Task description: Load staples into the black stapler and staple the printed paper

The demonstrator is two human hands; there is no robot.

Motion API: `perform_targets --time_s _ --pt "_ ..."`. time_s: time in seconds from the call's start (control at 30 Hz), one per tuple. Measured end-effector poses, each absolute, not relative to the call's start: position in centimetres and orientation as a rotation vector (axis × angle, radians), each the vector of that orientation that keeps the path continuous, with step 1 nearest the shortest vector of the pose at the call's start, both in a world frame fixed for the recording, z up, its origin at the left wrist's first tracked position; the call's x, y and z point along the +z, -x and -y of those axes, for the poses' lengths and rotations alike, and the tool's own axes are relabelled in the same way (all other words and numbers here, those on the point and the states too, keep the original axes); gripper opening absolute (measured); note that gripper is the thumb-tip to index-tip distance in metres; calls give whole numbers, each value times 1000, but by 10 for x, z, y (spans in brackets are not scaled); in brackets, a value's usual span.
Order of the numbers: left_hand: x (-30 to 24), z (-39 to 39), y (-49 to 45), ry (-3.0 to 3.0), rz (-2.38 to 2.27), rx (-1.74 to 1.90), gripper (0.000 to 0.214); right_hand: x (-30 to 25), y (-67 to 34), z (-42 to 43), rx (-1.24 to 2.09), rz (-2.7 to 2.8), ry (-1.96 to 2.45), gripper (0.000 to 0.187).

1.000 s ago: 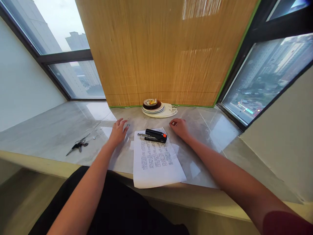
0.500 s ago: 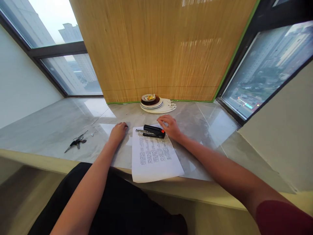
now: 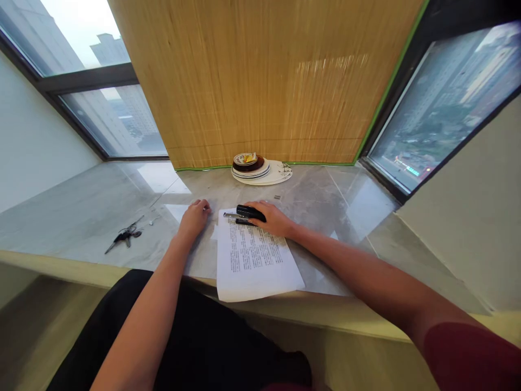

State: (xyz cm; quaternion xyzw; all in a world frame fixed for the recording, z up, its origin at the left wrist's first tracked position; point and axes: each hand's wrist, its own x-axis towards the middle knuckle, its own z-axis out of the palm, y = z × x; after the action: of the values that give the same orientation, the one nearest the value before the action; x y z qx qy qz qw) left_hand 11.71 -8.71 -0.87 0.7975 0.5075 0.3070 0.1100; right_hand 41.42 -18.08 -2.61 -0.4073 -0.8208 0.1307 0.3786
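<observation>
We have our right hand (image 3: 271, 219) laid over the black stapler (image 3: 249, 214), fingers curled on it, at the top edge of the printed paper (image 3: 252, 259) on the stone sill (image 3: 81, 217); the left hand (image 3: 194, 217) rests loosely bent beside the sheet, gripping nothing. We judge the grab has just landed, the stapler not yet lifted or pressed. A second ago the right hand lay on bare sill, clear of it; keys (image 3: 122, 237) and plates (image 3: 260, 169) unchanged.

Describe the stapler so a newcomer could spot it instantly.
Start at the bamboo blind, come down past the plate stack to the printed sheet. On its far edge lies the stapler, under the right hand: the only black thing there, metal nose pointing left.
</observation>
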Motion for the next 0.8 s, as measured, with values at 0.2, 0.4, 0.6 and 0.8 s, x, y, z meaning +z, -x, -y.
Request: perform_targets --time_s 0.2,0.4,0.6,0.8 --pt "-4 100 -131 -2072 -1249 1057 23 -29 -414 179 342 2084 1043 49" --pt "-1 106 -134 -1880 -1121 1117 43 -29 -414 178 350 2085 1042 49" --pt "-1 109 -132 -1842 -1085 1115 45 -28 -414 178 337 2092 1056 49" --pt "5 117 -135 -2009 -1075 926 37 -28 -414 178 328 2092 1055 48"
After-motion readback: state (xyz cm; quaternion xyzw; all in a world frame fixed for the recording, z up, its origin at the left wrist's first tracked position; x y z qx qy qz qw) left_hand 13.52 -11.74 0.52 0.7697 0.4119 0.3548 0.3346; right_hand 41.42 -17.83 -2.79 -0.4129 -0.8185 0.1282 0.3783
